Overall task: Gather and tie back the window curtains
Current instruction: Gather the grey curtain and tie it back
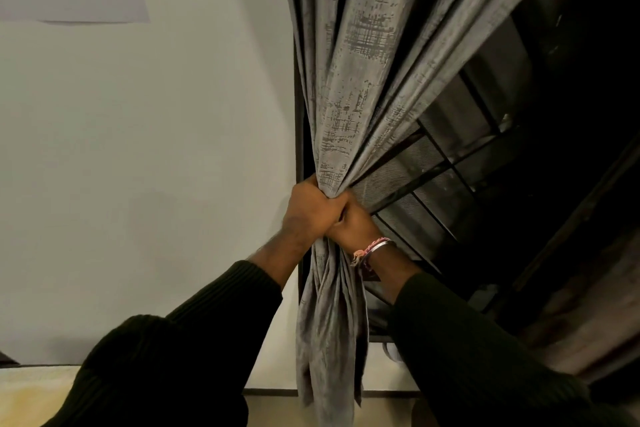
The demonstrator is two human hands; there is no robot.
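— How is the curtain (349,87) held?

— The grey, woven, mottled cloth is bunched into a narrow waist at the window's (485,163) left edge. It is clenched by the left hand (310,210), and the right hand (353,224) is pressed against it, its grip closed on the same bunch.

— And around it?

— Loose folds are left hanging below. A bare pale wall (156,149) is seen at the left; dark meshed panes are exposed at the right.

Both arms reach forward in dark ribbed sleeves. The left hand (311,210) is fisted tight, and the right hand (355,224) presses against it, fingers curled, wrist banded.
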